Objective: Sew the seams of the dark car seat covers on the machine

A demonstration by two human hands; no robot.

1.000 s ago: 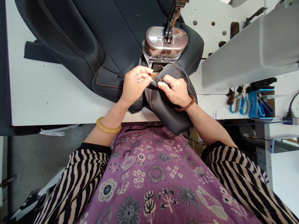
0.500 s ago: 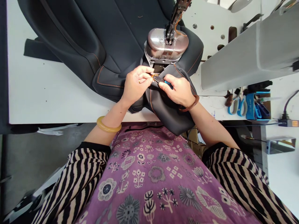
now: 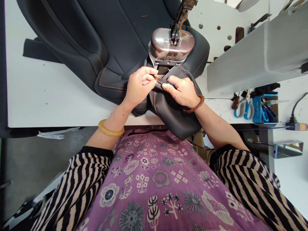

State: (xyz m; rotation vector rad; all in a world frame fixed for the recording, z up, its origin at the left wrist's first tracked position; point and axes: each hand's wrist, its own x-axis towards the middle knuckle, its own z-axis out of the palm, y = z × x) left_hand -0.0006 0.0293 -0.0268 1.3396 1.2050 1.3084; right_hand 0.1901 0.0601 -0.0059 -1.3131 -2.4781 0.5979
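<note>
A black seat cover (image 3: 134, 41) with orange stitching lies around the metal sewing machine bed (image 3: 161, 41). My left hand (image 3: 140, 85) pinches orange thread (image 3: 158, 77) at the cover's edge, just in front of the bed. Between thumb and fingers of my right hand (image 3: 184, 91) is a pair of thread snips (image 3: 159, 82), a bit of blue showing at the grip. The dark blades point left and reach the thread by my left fingertips. Most of the snips' handle is hidden in my palm.
Over the bed stands the machine's presser foot (image 3: 175, 33). A large grey machine housing (image 3: 257, 51) rises at the right. Blue-handled scissors (image 3: 249, 109) and a blue box (image 3: 257, 109) of tools lie on the white table (image 3: 29, 96) by its right front edge.
The snips' blades have shifted slightly at the thread, and my right hand has moved a little to the left. My left hand stays at about the same spot, still pinching.
</note>
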